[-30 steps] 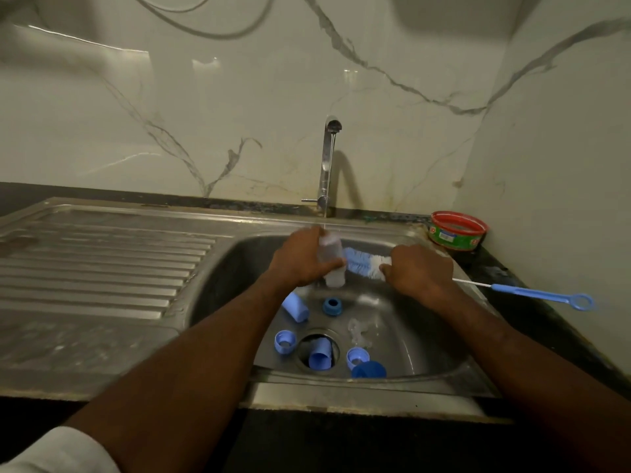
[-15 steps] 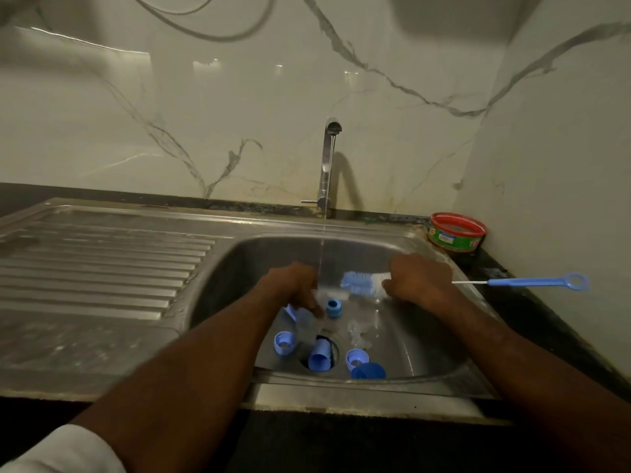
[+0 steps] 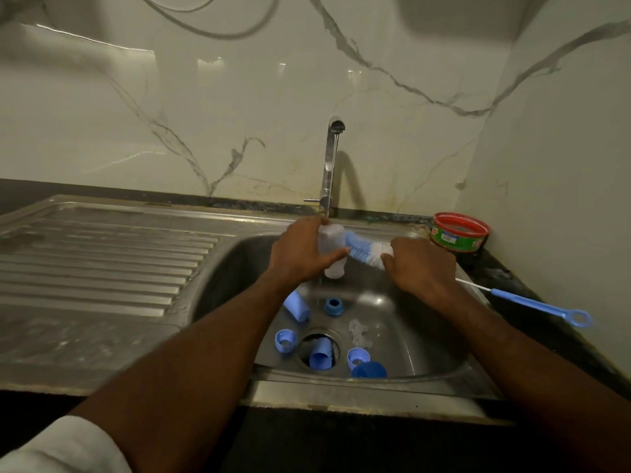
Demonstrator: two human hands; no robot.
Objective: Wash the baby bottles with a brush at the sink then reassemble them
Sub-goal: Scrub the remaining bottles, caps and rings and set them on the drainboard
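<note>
A clear plastic bottle [image 3: 330, 251] is being gripped by the left hand [image 3: 300, 252] under the tap [image 3: 330, 162]; at its 3 o'clock, the bristly blue-white brush [image 3: 365, 251] is being held by the right hand [image 3: 421, 268]. The wet, smooth bottle is probably at risk of slipping into the steel sink [image 3: 440, 339], among blue caps [image 3: 285, 340] at 6 o'clock.

My right hand [image 3: 421, 268] hides the brush [image 3: 365, 250] shaft; the tub [image 3: 459, 232] label is too small to read.
</note>
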